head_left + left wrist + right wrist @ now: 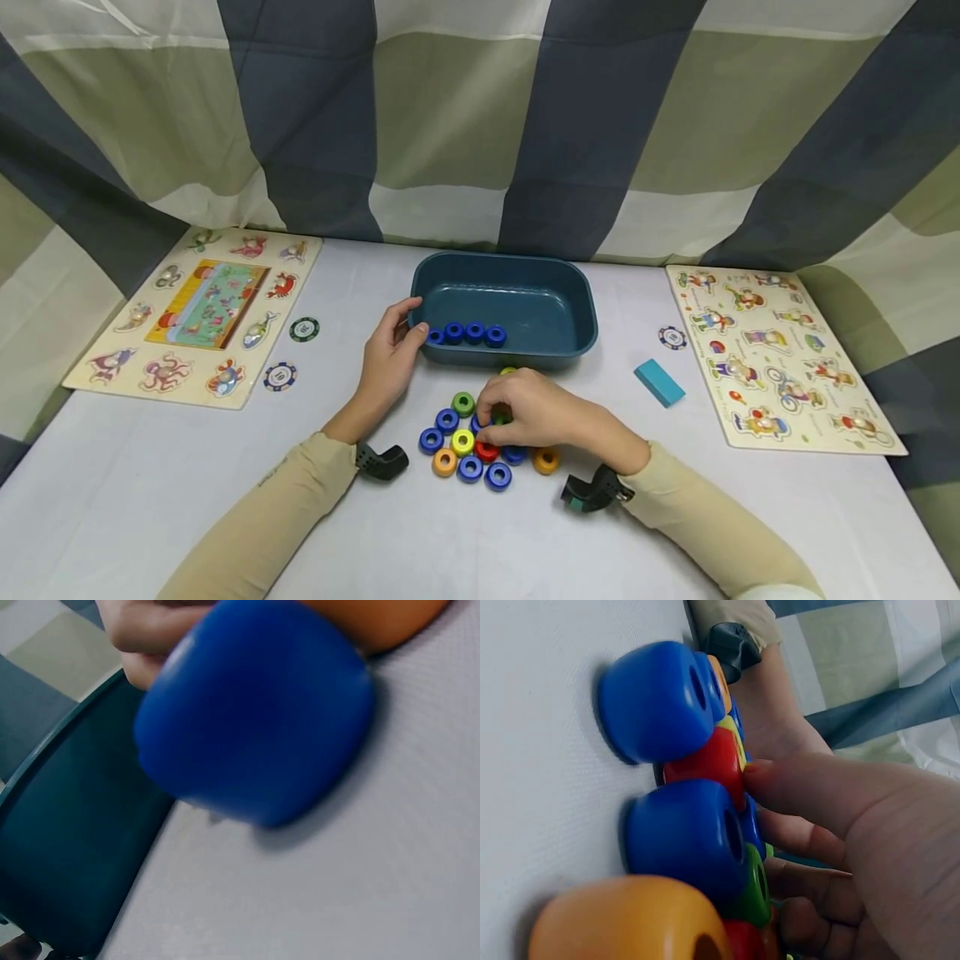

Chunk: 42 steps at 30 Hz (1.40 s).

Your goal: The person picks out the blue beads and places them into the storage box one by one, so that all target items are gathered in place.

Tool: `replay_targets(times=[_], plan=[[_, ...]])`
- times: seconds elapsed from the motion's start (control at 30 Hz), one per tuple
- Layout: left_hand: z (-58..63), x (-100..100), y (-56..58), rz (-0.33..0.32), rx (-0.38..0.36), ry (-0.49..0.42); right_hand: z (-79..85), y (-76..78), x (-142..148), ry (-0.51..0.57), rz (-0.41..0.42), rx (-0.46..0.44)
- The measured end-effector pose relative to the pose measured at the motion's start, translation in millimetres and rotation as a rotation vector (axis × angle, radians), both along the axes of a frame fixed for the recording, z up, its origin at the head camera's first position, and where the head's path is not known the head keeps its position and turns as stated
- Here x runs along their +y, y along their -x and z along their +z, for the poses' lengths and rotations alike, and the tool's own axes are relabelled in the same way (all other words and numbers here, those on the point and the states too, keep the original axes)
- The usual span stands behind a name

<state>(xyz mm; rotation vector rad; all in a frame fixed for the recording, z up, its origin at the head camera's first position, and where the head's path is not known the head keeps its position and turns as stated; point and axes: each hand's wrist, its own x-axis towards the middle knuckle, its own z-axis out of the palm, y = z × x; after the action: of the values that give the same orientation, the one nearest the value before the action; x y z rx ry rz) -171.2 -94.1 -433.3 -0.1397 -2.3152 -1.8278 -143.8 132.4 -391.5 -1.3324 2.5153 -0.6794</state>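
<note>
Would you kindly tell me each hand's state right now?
Left hand: holding the teal tray by its rim.
Right hand: curled over the coloured rings; whether it grips one cannot be told.

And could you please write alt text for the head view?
A person's left hand holds a teal tray containing four blue rings while the right hand reaches into colorful rings clustered nearer the viewer. Illustrated boards lie at either side of the white table.

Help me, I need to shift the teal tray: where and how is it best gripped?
Likely the right end of the teal tray, coming from the right, grip straddling the wall: it rises to an exposed rim there, while the left hand holds the opposite end.
</note>
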Motion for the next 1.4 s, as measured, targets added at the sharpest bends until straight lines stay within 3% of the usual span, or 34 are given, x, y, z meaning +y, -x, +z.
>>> replay_targets(times=[0.27, 0.5, 0.73, 0.93, 1.03, 1.17, 1.4], plan=[[-0.9, -0.6, 0.6, 0.0, 0.005, 0.001, -0.3, 1.6, 0.4, 0.028, -0.051, 0.017], [-0.9, 0.1, 1.0, 0.002, 0.003, 0.001, -3.6, -1.4, -2.4, -0.02, -0.128, 0.052], [-1.4, -0.6, 1.0, 0.002, 0.005, 0.005, -3.3, -0.7, -1.5, 0.01, -0.119, 0.045], [-3.2, 0.4, 0.3, -0.001, -0.001, -0.014, 20.0, 4.1, 6.0, 0.106, -0.127, 0.024], [-3.3, 0.8, -0.9, -0.005, -0.019, -0.015, 38.0, 13.9, 12.9, 0.169, -0.177, 0.054], [-3.2, 1.2, -0.4, -0.012, -0.036, -0.013, 52.3, 37.9, 21.3, 0.225, -0.292, 0.09], [-1.7, 0.7, 2.4, -0.013, -0.036, -0.007, 42.2, 79.8, 19.4, 0.19, -0.479, 0.045]])
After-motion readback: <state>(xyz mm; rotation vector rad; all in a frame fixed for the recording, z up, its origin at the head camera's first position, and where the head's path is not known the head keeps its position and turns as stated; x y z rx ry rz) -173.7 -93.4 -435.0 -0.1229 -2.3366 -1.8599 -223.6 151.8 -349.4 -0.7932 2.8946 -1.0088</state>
